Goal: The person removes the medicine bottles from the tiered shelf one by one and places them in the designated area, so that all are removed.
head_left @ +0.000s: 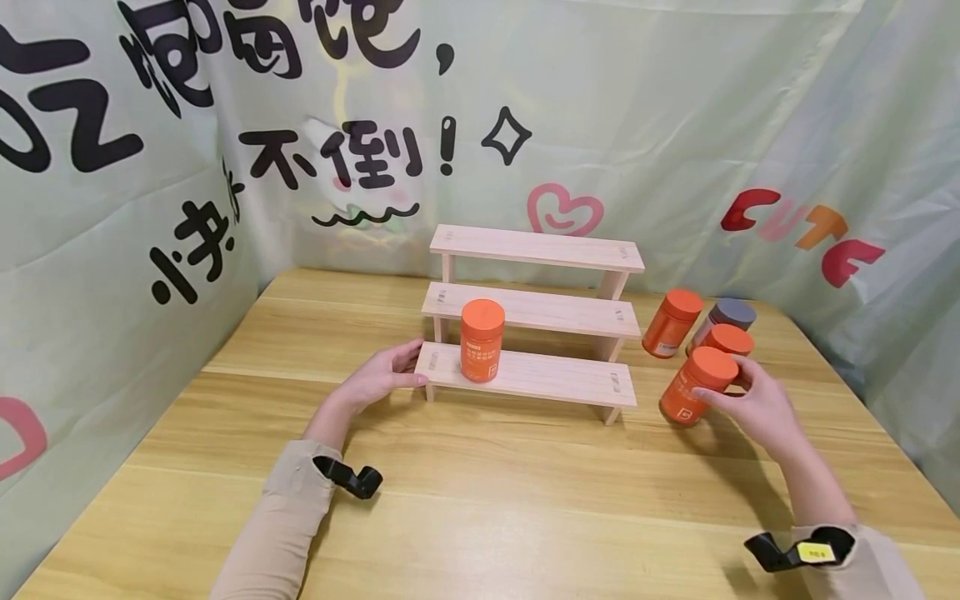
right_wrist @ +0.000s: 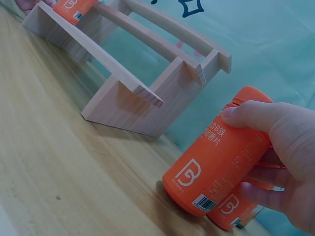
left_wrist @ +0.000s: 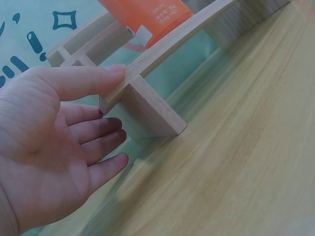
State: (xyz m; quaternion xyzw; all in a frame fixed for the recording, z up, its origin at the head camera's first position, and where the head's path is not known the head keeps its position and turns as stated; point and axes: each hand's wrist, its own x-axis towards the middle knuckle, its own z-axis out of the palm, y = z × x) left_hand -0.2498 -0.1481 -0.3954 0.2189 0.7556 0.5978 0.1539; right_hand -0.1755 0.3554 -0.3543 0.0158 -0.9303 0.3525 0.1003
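Note:
A three-step wooden display shelf (head_left: 555,377) stands on the table. At its left end, my left hand (head_left: 380,373) holds the lowest step between thumb and index finger; the other fingers (left_wrist: 106,167) extend loosely below the board. An orange bottle (head_left: 482,342) with an orange lid stands upright on that step, left of its middle. To the right of the shelf, my right hand (head_left: 765,408) grips another orange bottle (right_wrist: 216,157) near its lid, thumb on the front and fingers behind. This bottle's base is at or close over the tabletop.
Beyond the gripped bottle stand an orange bottle (head_left: 671,323), a second orange one (head_left: 729,338) and a bottle with a grey-blue lid (head_left: 733,313). A printed cloth (head_left: 645,117) hangs behind the wooden table (head_left: 480,517). Each wrist wears a black camera mount (head_left: 348,477).

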